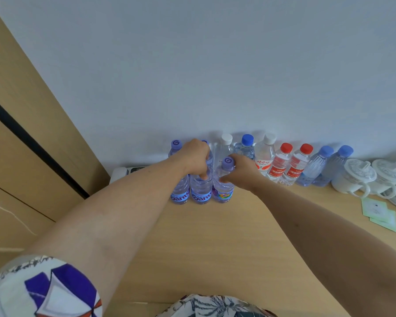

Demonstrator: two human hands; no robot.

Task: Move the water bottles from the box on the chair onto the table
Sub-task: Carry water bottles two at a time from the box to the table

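On table point(215, 236), both hands round bottles point(201, 191)

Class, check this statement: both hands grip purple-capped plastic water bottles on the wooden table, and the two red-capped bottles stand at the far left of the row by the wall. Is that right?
Not quite. The head view shows the two red-capped clear plastic bottles towards the right of the row, not the far left. The rest holds: the left hand and right hand each grip a purple-capped plastic water bottle on the light wooden table.
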